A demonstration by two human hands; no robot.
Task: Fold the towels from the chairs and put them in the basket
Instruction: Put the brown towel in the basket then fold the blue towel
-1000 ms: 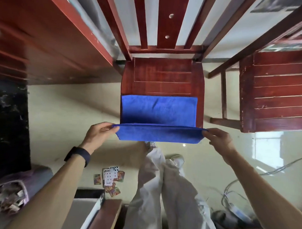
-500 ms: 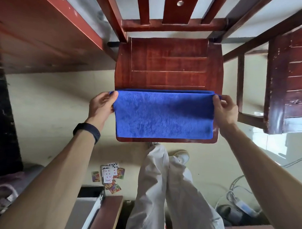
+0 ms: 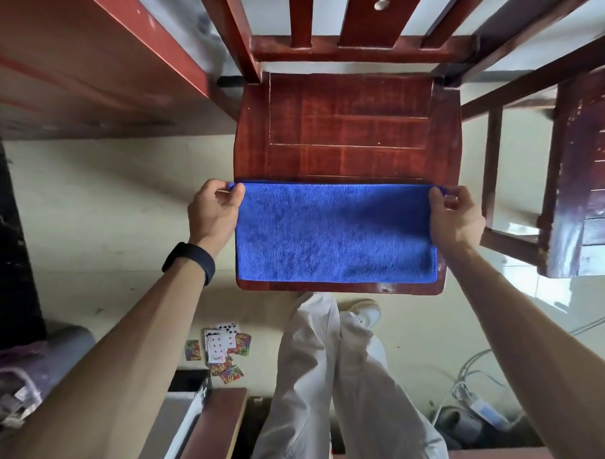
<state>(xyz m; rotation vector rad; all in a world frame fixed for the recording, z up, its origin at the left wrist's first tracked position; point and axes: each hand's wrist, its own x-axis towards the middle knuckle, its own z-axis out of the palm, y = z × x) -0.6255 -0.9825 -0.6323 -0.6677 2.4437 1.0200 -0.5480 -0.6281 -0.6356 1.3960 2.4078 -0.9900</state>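
A blue towel [image 3: 335,234] lies folded flat on the front half of a red-brown wooden chair seat [image 3: 345,128]. My left hand [image 3: 214,209] pinches the towel's far left corner. My right hand [image 3: 454,217] pinches its far right corner. Both hands sit at the towel's far edge, about mid-seat. No basket is in view.
A second wooden chair [image 3: 584,177] stands to the right. A red-brown table edge [image 3: 105,50] runs along the left. Playing cards [image 3: 221,350] lie on the floor by my legs [image 3: 326,384]. Cables and a power strip [image 3: 476,403] are at lower right.
The near edge that my hands lifted in front of the chair has been carried over onto the far half. The towel now lies doubled on the seat, with my hands at its far corners.
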